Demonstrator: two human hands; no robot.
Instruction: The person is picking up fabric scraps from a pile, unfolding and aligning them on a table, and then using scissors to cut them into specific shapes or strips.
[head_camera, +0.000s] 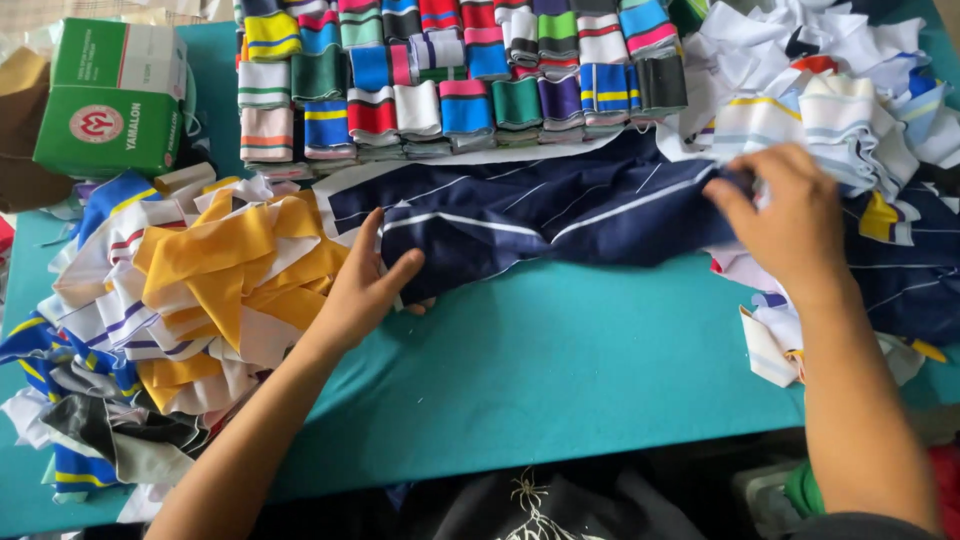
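Black cloth with a pale spidery print (530, 505) lies closest, at the bottom edge just below the teal table (560, 360). At the far left corner of that table sits a green cardboard box (112, 95), squarish, with a white top panel and a round red-and-white emblem on its front face; a brown flap shows just beside it at the left edge. Along the far side, stacked rows of folded striped rib pieces (460, 75) run in many colours, red, blue, green, purple, white and yellow, packed edge to edge. On the left of the table spreads a loose heap of yellow, white and blue fabric scraps (170, 300), and on the right a heap of mostly white striped scraps (840, 90). Between the two heaps, across the middle of the table, lies a long navy fabric piece with thin white stripes (540, 215). Its left end is held by the left hand (365, 290), whose thumb is laid over the cloth with the fingers tucked beneath, half closed in a pinch. The right hand (785, 215) grips the other end near the white heap, fingers curled down into the fabric, knuckles up, closed on it. Both forearms are bare and reach in from the bottom of the view.
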